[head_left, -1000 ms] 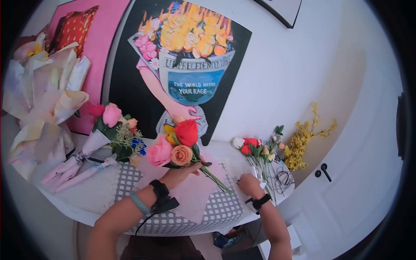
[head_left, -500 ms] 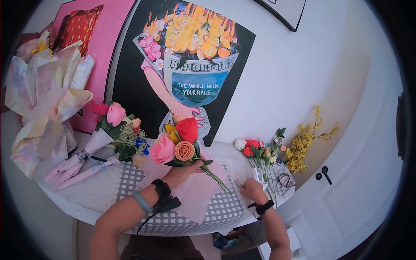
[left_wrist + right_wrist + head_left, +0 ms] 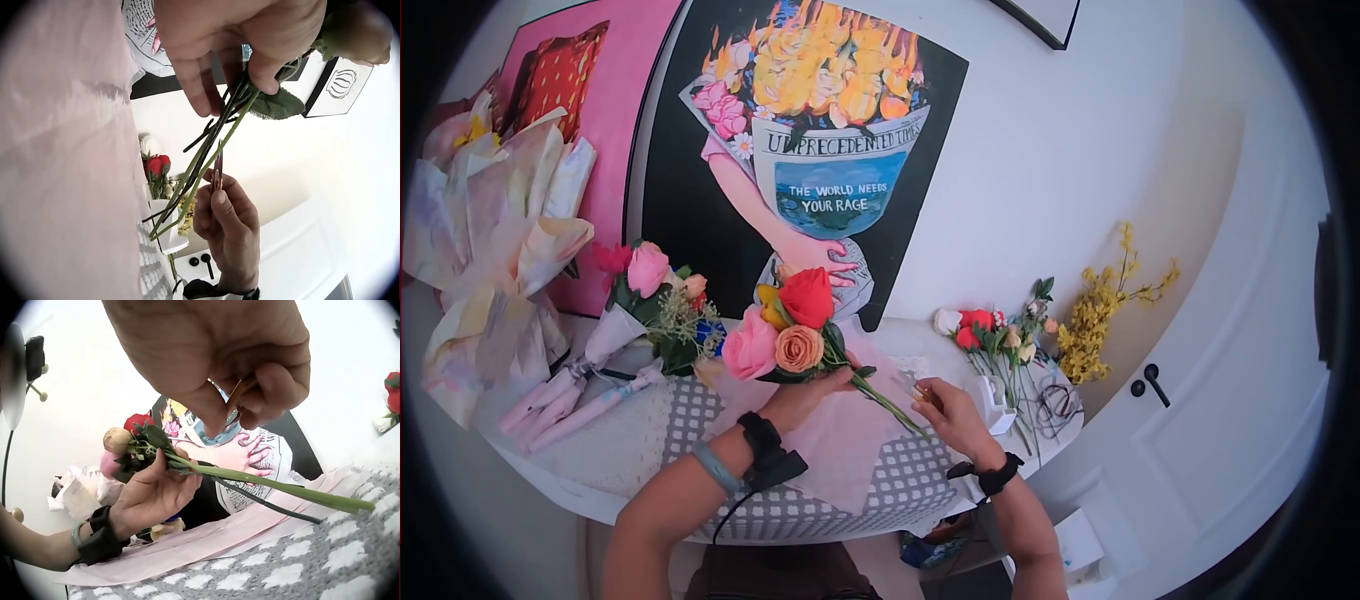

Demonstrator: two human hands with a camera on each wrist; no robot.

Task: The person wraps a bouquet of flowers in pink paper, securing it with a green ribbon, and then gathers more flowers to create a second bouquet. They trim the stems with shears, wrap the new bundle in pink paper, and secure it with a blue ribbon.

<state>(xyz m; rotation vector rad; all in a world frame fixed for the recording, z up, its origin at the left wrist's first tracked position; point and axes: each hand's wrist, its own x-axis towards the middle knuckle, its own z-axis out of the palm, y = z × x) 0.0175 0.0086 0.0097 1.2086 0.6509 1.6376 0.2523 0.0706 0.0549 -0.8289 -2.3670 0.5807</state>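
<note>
My left hand (image 3: 805, 398) grips a small bouquet of a red rose (image 3: 807, 297), a pink rose (image 3: 750, 345), an orange rose (image 3: 799, 349) and a yellow bloom just below the heads. Its green stems (image 3: 892, 404) slant down to the right, over pink wrapping paper (image 3: 835, 470). Between thumb and fingers, my right hand (image 3: 957, 418) pinches what look like small gold-coloured scissors (image 3: 217, 169). Their pointed tip is up beside the stems in the left wrist view; the fingers hide most of the handles.
A white tape dispenser (image 3: 998, 410) stands right of my right hand. Loose flowers (image 3: 978, 328) and yellow sprigs (image 3: 1090, 340) lie behind it. Wrapped bouquets (image 3: 605, 335) fill the left side, near a large paper-wrapped bundle (image 3: 500, 230). A painting (image 3: 900, 220) leans on the wall behind.
My right hand has moved left and slightly up from beside the tape dispenser, bringing the small scissors near the stems. My left hand keeps its grip on the bouquet.
</note>
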